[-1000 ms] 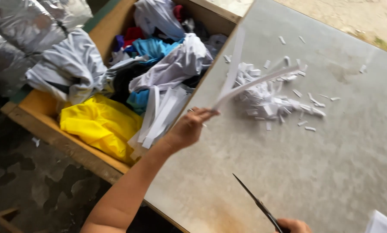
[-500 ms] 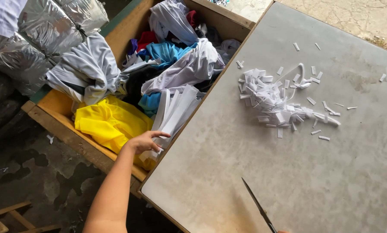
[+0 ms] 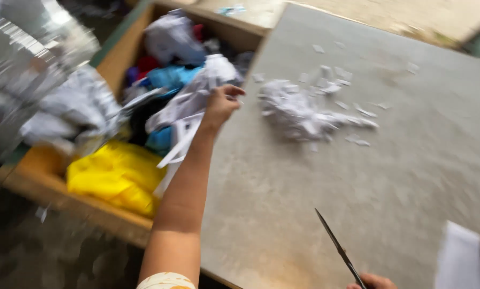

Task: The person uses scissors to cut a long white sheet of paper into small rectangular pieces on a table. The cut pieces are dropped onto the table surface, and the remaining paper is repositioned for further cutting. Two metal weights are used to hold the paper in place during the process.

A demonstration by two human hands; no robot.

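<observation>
White fabric strips (image 3: pixel 189 115) clenched in left hand (image 3: pixel 221 104) over wooden crate (image 3: pixel 117 59); right hand (image 3: pixel 371 282) grips long dark blade (image 3: pixel 337 247).

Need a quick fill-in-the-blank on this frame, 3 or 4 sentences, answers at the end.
1. The left hand grips white cloth at the edge of a wooden ____.
2. The right hand, at the bottom edge of the view, holds a pair of ____.
3. The pile of white scraps lies on the grey ____.
4. The bright cloth at the near end of the box is ____.

Missing words: box; scissors; table; yellow
</observation>
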